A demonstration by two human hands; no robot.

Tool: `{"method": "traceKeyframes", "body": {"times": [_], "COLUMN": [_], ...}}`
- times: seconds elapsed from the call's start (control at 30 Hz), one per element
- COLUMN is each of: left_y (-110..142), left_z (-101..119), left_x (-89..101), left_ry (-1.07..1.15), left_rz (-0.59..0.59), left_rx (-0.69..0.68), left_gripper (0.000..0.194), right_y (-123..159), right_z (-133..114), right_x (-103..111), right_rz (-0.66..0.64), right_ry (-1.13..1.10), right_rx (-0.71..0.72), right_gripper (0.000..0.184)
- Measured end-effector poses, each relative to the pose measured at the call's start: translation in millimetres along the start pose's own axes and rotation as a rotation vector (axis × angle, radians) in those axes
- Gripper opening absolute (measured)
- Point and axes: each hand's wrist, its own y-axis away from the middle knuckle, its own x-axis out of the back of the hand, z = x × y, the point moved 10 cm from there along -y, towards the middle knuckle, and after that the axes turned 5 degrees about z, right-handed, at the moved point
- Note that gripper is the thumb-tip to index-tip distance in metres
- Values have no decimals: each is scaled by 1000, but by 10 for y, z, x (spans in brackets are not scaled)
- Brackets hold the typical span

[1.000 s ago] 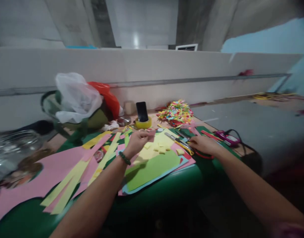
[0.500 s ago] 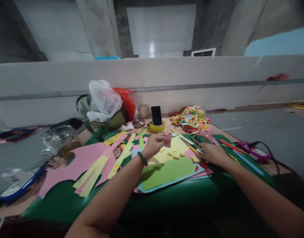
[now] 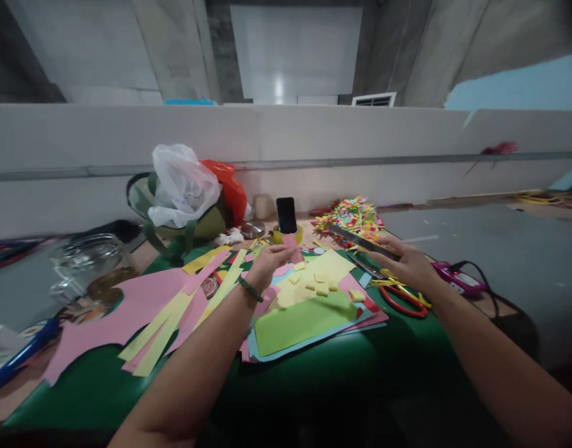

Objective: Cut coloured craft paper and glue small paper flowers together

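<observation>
My left hand pinches a small piece of pink paper between thumb and fingers, above the far side of the paper stack. A green bead bracelet is on that wrist. My right hand is closed on a long, flat dark metal blade pointing up and left; its handle end is hidden in the hand. Under this hand lie a red loop handle and yellow pieces. Several small yellow paper squares rest on the yellow and green sheets between my hands.
Pink paper and yellow strips lie left on the green surface. Behind stand a phone, a colourful paper-scrap pile and a bag with white plastic. A magenta device with a cable sits right.
My right hand has risen, and the long blade now shows in it, raised above the papers. My left hand keeps the pink piece, further left in view. The view has shifted slightly.
</observation>
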Motion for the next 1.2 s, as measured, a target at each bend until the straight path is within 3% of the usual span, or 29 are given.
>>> {"method": "traceKeyframes", "body": {"times": [0.1,0.27,0.7,0.93,1.03,1.2], "left_y": [-16,37,90,132,80,-71], "left_z": [-36,-10,-11,21,39,190], "left_x": [29,-23,-132,-189,-73,362], "left_ry": [60,112,-6,-40,48,143], "left_rz": [-10,-56,-107,-121,-40,118], "left_rx": [71,119,91,59,80,63], "left_gripper": [40,41,35,33,35,36], "right_y": [105,222,209,173,266,502], "right_z": [-262,-520,-683,-764,-672,-629], "right_x": [59,13,-124,-264,-346,-376], "right_rz": [-6,-6,-36,-173,-253,-339], "right_ry": [-148,-93,-40,-123,-170,-282], "right_rx": [66,109,186,189,126,90], "right_gripper": [39,31,28,29,32,36]}}
